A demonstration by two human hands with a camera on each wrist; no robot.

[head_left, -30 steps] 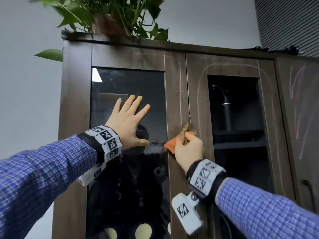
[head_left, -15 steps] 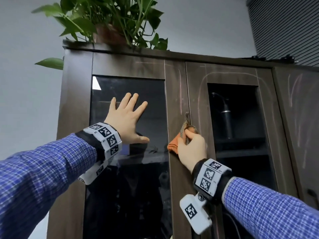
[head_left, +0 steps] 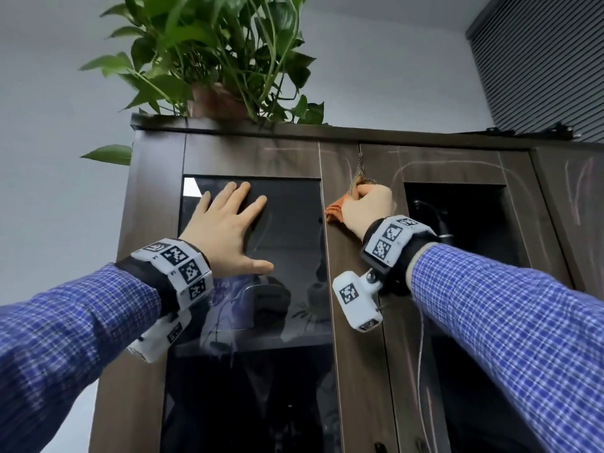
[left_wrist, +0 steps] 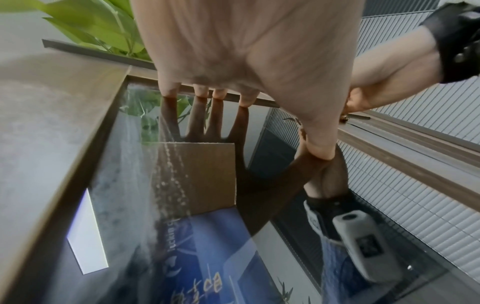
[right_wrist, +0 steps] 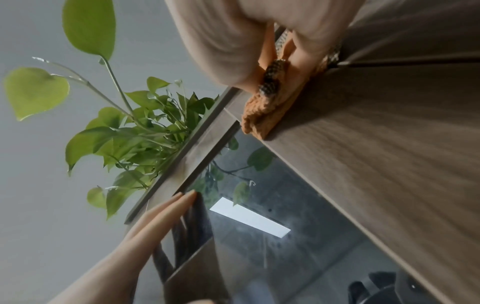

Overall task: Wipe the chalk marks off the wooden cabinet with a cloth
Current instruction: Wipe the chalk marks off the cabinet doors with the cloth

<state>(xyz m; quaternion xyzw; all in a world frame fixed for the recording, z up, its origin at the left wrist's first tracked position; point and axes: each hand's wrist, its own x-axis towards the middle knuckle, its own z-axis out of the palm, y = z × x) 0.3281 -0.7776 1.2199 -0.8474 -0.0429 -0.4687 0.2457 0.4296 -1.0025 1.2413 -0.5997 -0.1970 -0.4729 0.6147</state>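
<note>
High on the wooden cabinet (head_left: 346,322), at the stile between the two doors, the right hand (head_left: 367,207) grips the bunched orange cloth (head_left: 334,210) against the wood, fingers curled round it. The left hand (head_left: 225,230) lies flat on the glass pane (head_left: 294,243), fingers straight, bracing the door. Chalk marks (head_left: 400,173) remain just right of the cloth — best to press firmly, follow each line along the grain, and turn to a clean fold so chalk lifts rather than smears.
</note>
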